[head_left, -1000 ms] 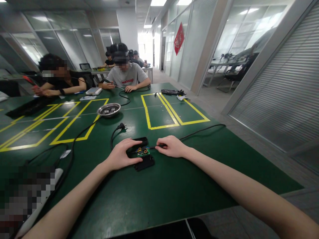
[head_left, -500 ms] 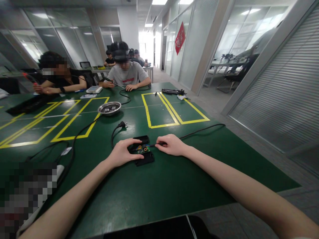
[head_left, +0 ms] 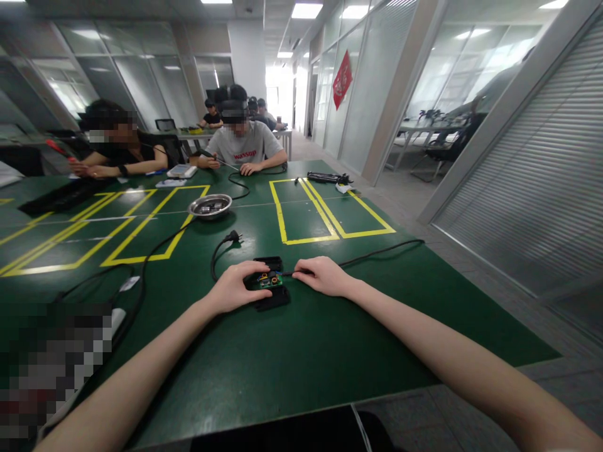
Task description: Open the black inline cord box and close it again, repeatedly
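A small open black case [head_left: 270,299] lies on the green table [head_left: 301,351] with a green circuit board [head_left: 266,280] inside it. My left hand [head_left: 234,287] rests on the case's left side, its fingers curled over the case and board. My right hand [head_left: 324,276] sits just right of the case, fingers pinched on a thin black cable [head_left: 377,252] where it meets the board. That cable trails off to the right across the table.
A black plug and cord [head_left: 229,238] lie behind the case. Farther back are a metal bowl [head_left: 210,206], yellow tape rectangles [head_left: 330,213], and a white power strip [head_left: 110,323] at left. Two people [head_left: 242,147] sit at the far edge, working.
My hands and the case hold nearly the same pose. The view has tilted slightly, and the left fingers have closed a little more over the case.
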